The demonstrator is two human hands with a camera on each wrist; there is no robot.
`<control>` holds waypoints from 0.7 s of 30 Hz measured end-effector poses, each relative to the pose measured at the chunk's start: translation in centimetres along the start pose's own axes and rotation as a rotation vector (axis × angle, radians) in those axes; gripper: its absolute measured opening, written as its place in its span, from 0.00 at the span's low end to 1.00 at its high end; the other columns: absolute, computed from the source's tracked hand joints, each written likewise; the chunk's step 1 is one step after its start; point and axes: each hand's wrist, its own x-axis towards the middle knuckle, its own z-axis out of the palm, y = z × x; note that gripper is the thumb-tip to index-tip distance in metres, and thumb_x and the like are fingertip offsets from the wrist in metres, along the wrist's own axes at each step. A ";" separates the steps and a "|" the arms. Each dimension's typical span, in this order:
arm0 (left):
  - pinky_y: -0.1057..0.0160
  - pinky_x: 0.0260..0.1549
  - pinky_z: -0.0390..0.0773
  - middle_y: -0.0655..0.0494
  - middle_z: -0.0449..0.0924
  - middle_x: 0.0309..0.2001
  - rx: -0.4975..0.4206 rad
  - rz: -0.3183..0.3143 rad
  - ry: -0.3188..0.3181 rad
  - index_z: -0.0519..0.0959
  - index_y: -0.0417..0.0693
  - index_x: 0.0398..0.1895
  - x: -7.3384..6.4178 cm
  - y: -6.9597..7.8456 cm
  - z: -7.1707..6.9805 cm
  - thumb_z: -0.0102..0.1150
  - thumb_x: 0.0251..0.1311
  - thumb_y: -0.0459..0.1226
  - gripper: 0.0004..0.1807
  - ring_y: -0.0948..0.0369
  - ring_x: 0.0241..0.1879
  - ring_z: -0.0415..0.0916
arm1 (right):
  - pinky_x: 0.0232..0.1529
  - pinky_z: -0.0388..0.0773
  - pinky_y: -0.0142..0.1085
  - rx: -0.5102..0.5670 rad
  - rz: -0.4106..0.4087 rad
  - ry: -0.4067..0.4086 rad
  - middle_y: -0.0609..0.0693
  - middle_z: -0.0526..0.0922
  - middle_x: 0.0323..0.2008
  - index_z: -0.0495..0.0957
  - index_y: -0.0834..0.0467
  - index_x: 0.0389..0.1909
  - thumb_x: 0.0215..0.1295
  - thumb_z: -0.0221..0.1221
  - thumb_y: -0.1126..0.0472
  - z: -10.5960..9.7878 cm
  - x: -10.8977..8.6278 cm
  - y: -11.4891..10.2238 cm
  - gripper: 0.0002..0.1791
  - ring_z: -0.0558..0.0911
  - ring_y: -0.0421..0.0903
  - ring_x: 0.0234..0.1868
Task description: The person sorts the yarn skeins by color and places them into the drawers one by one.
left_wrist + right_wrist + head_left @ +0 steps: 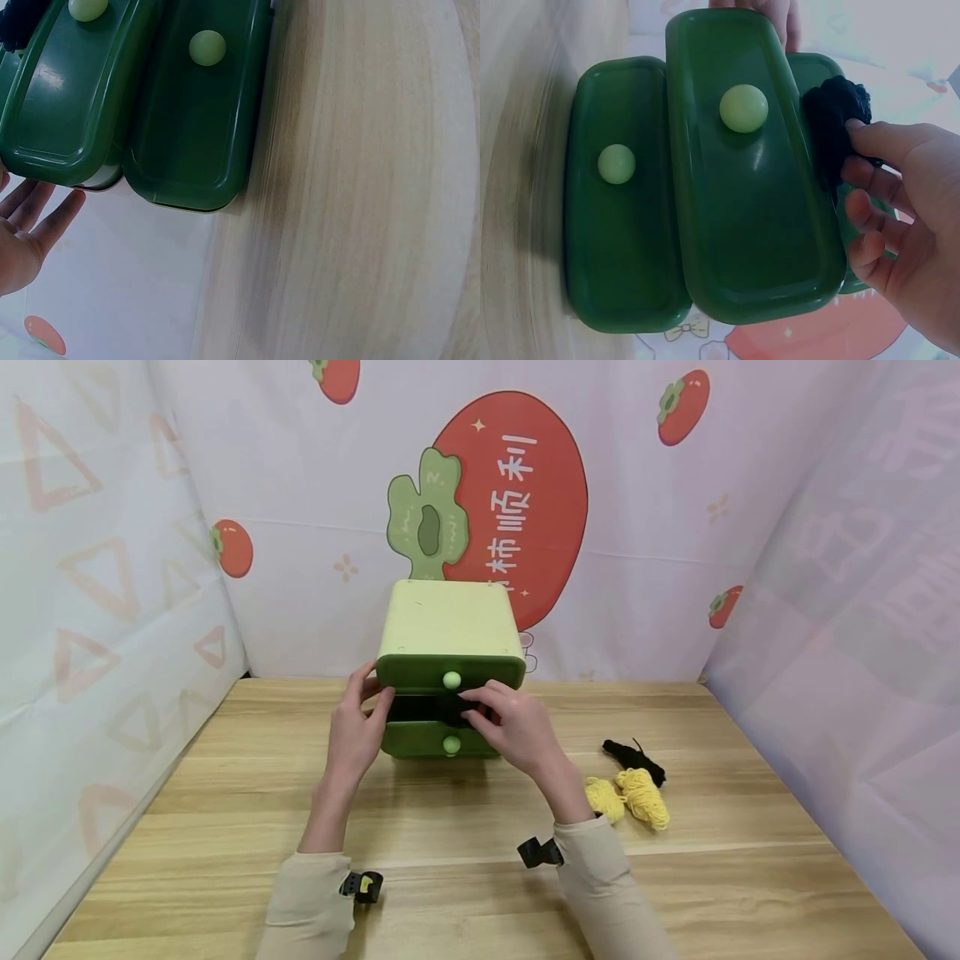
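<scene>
The right hand pinches a black yarn bundle at the top of the pulled-out middle drawer. The left hand holds nothing; its loose fingers rest on the drawer box's side.

It's a little booth: a wooden table with creased sheets for walls at nine, twelve and three o'clock, and a big red fruit picture at twelve.
</scene>
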 end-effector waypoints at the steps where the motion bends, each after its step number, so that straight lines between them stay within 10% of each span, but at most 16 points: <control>1: 0.43 0.53 0.80 0.46 0.77 0.59 0.000 -0.001 -0.001 0.64 0.60 0.73 0.0 0.0 0.0 0.53 0.73 0.45 0.27 0.50 0.62 0.75 | 0.23 0.69 0.28 -0.004 0.004 -0.006 0.44 0.79 0.31 0.85 0.53 0.46 0.64 0.67 0.60 0.0 0.0 -0.1 0.11 0.72 0.35 0.23; 21: 0.42 0.54 0.80 0.45 0.77 0.60 0.001 -0.010 0.001 0.64 0.58 0.74 0.0 0.0 0.0 0.54 0.73 0.45 0.28 0.49 0.62 0.74 | 0.23 0.68 0.27 -0.027 0.038 -0.085 0.43 0.85 0.41 0.84 0.49 0.52 0.67 0.64 0.55 0.2 -0.1 -0.8 0.14 0.70 0.34 0.23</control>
